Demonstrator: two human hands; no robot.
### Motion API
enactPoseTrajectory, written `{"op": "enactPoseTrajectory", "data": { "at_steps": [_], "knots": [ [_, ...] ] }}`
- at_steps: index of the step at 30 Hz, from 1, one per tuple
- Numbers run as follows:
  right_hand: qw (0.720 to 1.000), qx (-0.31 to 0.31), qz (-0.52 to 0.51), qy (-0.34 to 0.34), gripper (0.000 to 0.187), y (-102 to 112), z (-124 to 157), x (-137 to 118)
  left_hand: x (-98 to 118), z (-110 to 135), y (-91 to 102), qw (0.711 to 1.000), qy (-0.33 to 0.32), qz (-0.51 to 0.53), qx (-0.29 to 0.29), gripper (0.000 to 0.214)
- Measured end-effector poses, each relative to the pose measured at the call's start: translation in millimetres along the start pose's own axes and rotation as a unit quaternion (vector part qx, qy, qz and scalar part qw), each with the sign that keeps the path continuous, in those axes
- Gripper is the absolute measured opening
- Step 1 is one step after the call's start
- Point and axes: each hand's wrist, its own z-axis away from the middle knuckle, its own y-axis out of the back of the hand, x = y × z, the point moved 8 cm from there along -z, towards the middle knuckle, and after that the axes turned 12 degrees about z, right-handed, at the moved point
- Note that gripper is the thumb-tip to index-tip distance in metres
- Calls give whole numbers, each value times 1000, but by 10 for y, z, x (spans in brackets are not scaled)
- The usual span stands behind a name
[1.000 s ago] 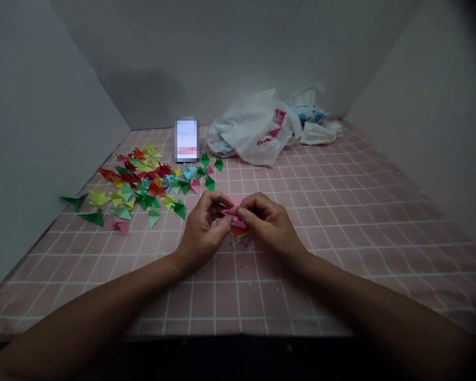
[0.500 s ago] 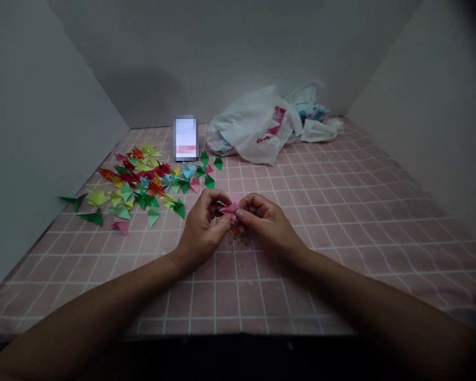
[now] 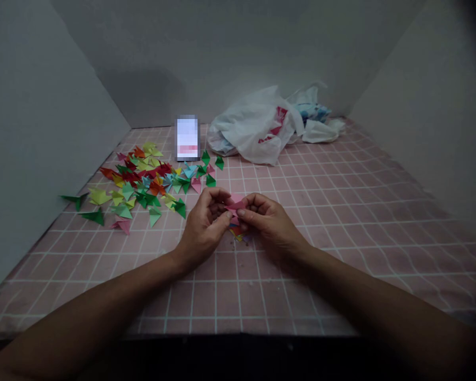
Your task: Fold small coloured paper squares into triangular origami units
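Note:
Between my two hands is a small pink folded paper, pinched at both sides above the table. My left hand has thumb and fingers closed on its left side, and my right hand grips its right edge between thumb and forefinger. The fingers partly cover the paper, so its full shape is hidden. Beneath the hands, several coloured paper pieces in yellow, orange and blue peek out on the tabletop. Left of my left hand spreads a heap of small folded paper cranes in green, yellow, red, blue and pink.
A lit phone with a blurred screen stands upright behind the cranes. Crumpled white plastic bags lie at the back, beside a blue-patterned packet. Pale walls enclose the pink checked tablecloth on three sides.
The pink paper has turned slightly between my fingers, showing a wider face than before. The view has shifted a little; the cranes, phone and bags stay in place.

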Motion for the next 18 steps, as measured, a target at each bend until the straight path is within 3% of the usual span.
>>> {"op": "enactPoseTrajectory", "data": {
  "at_steps": [18],
  "knots": [
    [1000, -8, 7, 5, 25, -15, -6, -5, 2, -45, 30, 999, 19, 18, 30, 27]
  ]
}}
